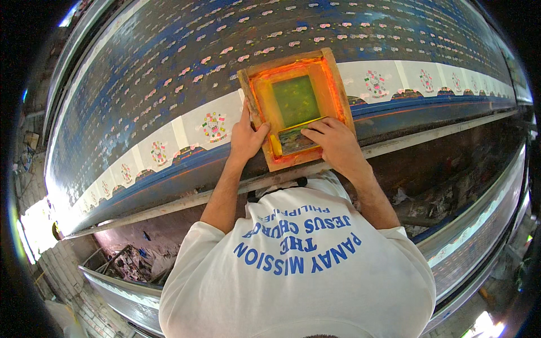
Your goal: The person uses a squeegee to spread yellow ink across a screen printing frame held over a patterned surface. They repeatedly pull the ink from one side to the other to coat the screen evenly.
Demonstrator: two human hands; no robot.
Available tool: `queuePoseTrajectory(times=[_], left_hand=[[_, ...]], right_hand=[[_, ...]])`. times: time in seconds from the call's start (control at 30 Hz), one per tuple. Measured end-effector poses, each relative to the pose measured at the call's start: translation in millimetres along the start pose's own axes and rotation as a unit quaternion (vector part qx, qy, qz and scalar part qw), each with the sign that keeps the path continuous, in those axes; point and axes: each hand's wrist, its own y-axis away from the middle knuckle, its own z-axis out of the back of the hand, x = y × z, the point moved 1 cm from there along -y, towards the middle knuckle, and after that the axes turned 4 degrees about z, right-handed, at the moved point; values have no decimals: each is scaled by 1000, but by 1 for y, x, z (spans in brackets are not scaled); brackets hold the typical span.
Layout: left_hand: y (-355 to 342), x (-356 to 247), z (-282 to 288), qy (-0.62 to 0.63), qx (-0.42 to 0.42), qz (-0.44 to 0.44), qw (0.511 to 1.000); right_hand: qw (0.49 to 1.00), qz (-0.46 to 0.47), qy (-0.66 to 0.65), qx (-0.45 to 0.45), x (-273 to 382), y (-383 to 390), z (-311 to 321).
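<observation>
A wooden screen printing frame [287, 63], smeared orange inside, lies over the white strip on the long dark table, with a dark green mesh window [296, 101] in its middle. My left hand [248, 137] is closed around the frame's left side, the thumb on its near part. Inside the near end of the frame rests a squeegee [292, 139], a dark bar with a yellowish edge. My right hand [336, 145] grips it at its right end, fingers bent over the top. What lies under the frame is hidden.
White fabric pieces with a colourful printed figure [214, 127] run in a row on both sides of the frame. Small repeated marks cover the dark tabletop [186, 62]. A pale ledge [445, 132] borders its near side. Another long table [468, 231] stands behind me.
</observation>
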Motion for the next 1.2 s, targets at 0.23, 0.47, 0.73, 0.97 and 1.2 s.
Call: queuePoseTrajectory(times=[0.23, 0.47, 0.73, 0.97, 1.2], left_hand=[[0, 1, 2, -45, -8, -8, 999], [-2, 3, 1, -30, -5, -11, 999], [-2, 7, 0, -48, 1, 3, 999], [0, -6, 9, -39, 48, 38, 997], [0, -16, 19, -50, 80, 53, 994]], right_hand=[[998, -4, -19, 52, -26, -46, 21], [999, -28, 36, 0, -74, -134, 21], [998, -41, -9, 46, -38, -52, 10], [998, -44, -24, 39, -6, -8, 8], [999, -23, 6, -33, -50, -83, 9]])
